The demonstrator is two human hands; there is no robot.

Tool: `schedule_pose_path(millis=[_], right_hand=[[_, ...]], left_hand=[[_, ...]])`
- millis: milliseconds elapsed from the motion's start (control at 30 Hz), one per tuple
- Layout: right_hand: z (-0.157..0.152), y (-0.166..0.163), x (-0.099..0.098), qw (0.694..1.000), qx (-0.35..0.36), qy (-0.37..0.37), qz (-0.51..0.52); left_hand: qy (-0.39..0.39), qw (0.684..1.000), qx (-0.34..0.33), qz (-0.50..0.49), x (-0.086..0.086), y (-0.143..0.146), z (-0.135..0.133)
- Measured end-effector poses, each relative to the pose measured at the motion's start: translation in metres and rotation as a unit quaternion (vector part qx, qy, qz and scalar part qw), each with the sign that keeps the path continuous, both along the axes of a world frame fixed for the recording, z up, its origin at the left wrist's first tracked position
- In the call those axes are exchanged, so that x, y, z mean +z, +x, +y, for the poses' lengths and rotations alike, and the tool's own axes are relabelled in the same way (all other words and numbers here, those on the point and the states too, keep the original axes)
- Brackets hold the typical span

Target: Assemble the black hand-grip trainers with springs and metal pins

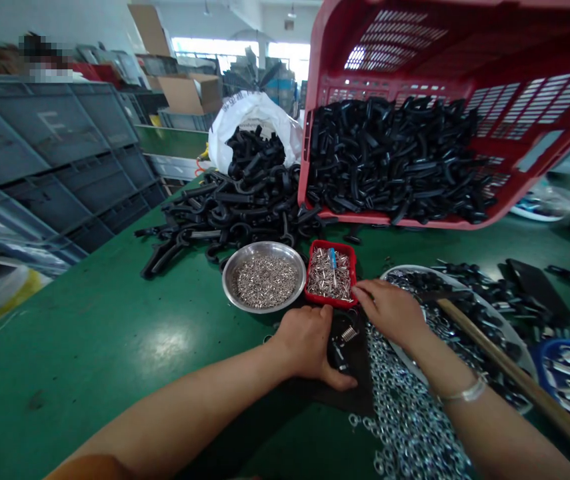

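Note:
My left hand (309,345) rests on a dark mat (359,390), its fingers curled and thumb stretched forward around a small black plastic part (339,357). Beside that part, on the mat, lies a small metal spring (349,333). My right hand (389,312) is at the right front corner of a red tray (332,303) of small metal pins (322,275); thumb and fingers are pinched together, and anything between them is hidden. A blue-handled screwdriver (333,259) lies on the pins. To the left stands a steel bowl (229,293) of tiny metal pieces (265,281).
A red crate (309,133) of black parts lies tipped behind, beside a heap of black hooked handles (235,207). Metal rings (405,420) spread at front right. A hammer (495,347) lies across a white tray (525,363); a blue bowl (539,373) stands far right.

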State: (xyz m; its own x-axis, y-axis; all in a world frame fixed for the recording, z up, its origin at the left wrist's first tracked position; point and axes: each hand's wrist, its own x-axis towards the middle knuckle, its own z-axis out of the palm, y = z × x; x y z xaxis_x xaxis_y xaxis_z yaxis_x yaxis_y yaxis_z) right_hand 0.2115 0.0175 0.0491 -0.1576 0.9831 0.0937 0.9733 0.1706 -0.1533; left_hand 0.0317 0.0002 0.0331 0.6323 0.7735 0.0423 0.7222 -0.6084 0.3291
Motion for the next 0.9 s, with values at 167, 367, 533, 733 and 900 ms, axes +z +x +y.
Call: schedule_pose_path(millis=[167,367,533,733,900], right_hand=[[0.053,-0.017,0.008,0.987,0.052,-0.063,-0.14],[0.064,-0.024,-0.003,0.987,0.022,-0.073,-0.144],[0.056,-0.008,-0.007,0.996,0.014,-0.032,-0.083],[0.041,0.002,-0.006,1.0,0.02,0.011,0.018],[0.008,0.012,-0.003,0.992,0.019,-0.002,0.128]], left_hand=[[0.05,0.995,-0.035,0.078,0.0,0.012,0.003],[0.057,0.996,-0.037,0.065,0.004,-0.002,0.009],[0.048,0.993,0.06,0.087,0.018,-0.001,0.052],[0.019,0.987,0.057,0.149,0.018,0.024,0.091],[0.009,0.987,0.051,0.151,0.011,0.032,0.091]])
